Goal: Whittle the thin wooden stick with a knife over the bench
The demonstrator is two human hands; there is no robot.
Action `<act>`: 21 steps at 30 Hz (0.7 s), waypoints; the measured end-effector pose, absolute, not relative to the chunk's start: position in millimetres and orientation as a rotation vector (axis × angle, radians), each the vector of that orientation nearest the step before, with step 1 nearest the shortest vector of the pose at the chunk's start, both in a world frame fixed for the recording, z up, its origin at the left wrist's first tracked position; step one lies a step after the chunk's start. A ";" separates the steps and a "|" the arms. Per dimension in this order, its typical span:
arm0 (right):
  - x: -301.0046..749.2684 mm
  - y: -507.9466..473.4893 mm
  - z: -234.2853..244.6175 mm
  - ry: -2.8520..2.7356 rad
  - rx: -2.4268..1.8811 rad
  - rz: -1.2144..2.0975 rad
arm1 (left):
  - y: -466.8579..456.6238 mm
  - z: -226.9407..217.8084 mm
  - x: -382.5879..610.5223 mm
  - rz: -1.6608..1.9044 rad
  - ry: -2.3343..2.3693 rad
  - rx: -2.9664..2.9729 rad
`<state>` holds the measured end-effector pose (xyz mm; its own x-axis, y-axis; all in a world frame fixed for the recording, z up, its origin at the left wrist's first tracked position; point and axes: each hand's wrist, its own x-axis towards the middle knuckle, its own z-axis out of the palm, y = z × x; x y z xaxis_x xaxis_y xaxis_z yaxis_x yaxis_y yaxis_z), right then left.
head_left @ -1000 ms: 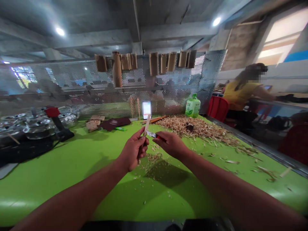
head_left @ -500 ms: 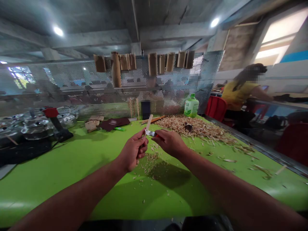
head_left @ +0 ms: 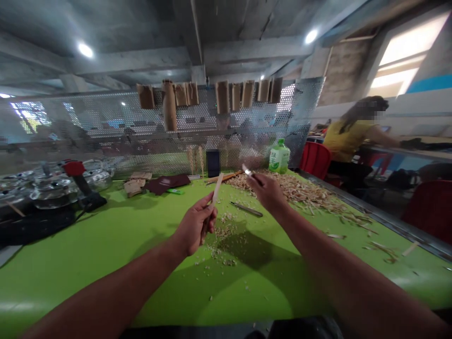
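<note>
Head view: a plastic bottle [head_left: 279,157] behind heaped wood shavings [head_left: 293,192].

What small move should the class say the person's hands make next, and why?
Probably lower the right hand toward the pale wooden stick held in the left hand. The small knife in the right hand is raised and apart from the stick, so it cannot cut yet, and the wood shavings on the green table suggest that carving is the work here.

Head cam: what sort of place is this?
Probably a shared woodcarving workshop: wood shavings heaped on a long green table, a knife in the right hand, and another person seated nearby.
</note>
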<state>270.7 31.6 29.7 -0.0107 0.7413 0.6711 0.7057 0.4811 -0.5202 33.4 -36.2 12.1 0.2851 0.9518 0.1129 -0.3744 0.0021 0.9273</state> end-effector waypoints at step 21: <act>215.9 -4.5 15.0 -2.128 -1.066 -0.052 | -40.2 18.2 30.3 1.155 0.672 1.091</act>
<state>215.9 -4.5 15.0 -0.3786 0.6752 0.6331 0.7051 0.6535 -0.2753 30.3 -40.2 18.2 0.3079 0.9458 0.1030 -0.3773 0.0220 0.9258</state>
